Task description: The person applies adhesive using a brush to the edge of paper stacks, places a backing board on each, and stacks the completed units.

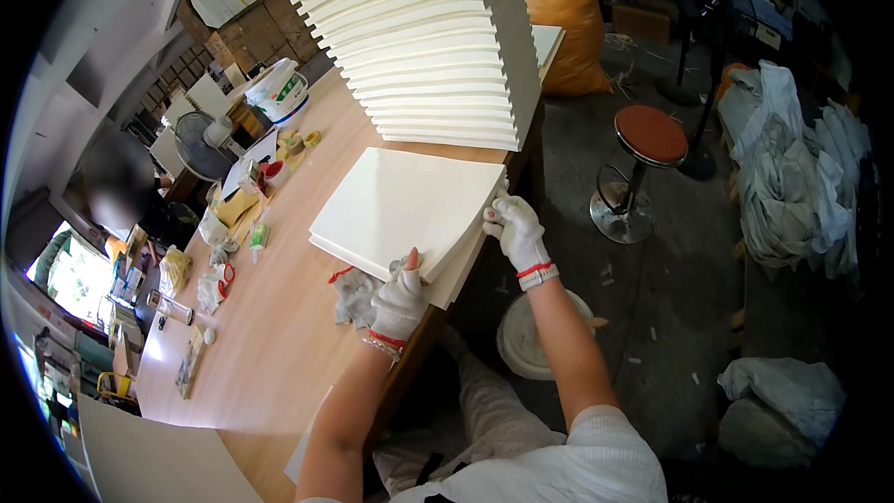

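Observation:
A thick stack of white sheets [410, 200], like a padded book block, lies at the near edge of the wooden table. My left hand [399, 305], in a white work glove with a red cuff, rests against its near side, fingers apart and one bare fingertip pointing up. My right hand [517, 231], gloved alike, has its fingers curled round the stack's right edge; the fingertips are partly hidden. A crumpled grey-white glove [354, 296] lies beside my left hand. Behind the stack rises a tall pile of white blocks [419, 47].
Tape rolls [291, 142], a white bucket [277, 91] and red-handled scissors [225, 278] are on the table. A round red-brown stool [651, 135] and a pale tub [540, 335] stand on the floor right. An orange sack [563, 23] and white bags [792, 168] lie beyond.

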Tool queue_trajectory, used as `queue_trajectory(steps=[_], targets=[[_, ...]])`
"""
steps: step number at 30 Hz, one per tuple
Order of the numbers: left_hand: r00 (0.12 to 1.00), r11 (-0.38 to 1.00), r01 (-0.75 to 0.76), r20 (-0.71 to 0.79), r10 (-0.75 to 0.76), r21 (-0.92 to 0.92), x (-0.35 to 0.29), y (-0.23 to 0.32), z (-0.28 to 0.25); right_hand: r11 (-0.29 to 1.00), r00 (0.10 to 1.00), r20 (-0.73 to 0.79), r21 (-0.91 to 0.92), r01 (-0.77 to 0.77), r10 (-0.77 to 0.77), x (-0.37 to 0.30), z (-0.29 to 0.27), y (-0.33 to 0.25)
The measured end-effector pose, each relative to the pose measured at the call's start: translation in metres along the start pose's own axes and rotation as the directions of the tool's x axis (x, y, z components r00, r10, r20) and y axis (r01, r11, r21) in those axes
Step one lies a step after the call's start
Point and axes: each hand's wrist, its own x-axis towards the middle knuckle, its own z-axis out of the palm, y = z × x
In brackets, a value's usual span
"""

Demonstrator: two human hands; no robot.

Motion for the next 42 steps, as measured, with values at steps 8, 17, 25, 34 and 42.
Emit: queue_trajectory(steps=[8, 17, 25, 34, 42], targets=[[0.989, 0.998, 0.013, -0.143, -0.021, -0.054, 0.001, 0.007, -0.006, 0.946, 0.931, 0.202, 0.05, -0.321, 0.306, -0.101, 0.036, 0.012], [0.441, -0.855, 0.198, 0.822, -0.359, -0.48, 0.001, 0.012, -0.03, 0.9, 0.939, 0.223, 0.296, -0.321, 0.262, -0.091, 0.05, 0.01], [0.261, -0.816, 0.0, 0.788, -0.558, -0.578, 0.065, -0.046, -0.015, 0.936, 0.936, -0.042, 0.069, -0.346, 0.349, -0.065, 0.07, 0.011], [0.34, -0.721, 0.13, 0.714, -0.613, -0.681, -0.024, -0.107, -0.164, 0.89, 0.888, 0.142, -0.204, -0.407, 0.438, 0.02, 0.106, 0.027], [0.325, -0.563, 0.182, 0.59, -0.739, -0.806, -0.28, -0.14, -0.233, 0.448, 0.427, 0.361, -0.886, -0.122, 0.829, -0.076, 0.214, 0.149]])
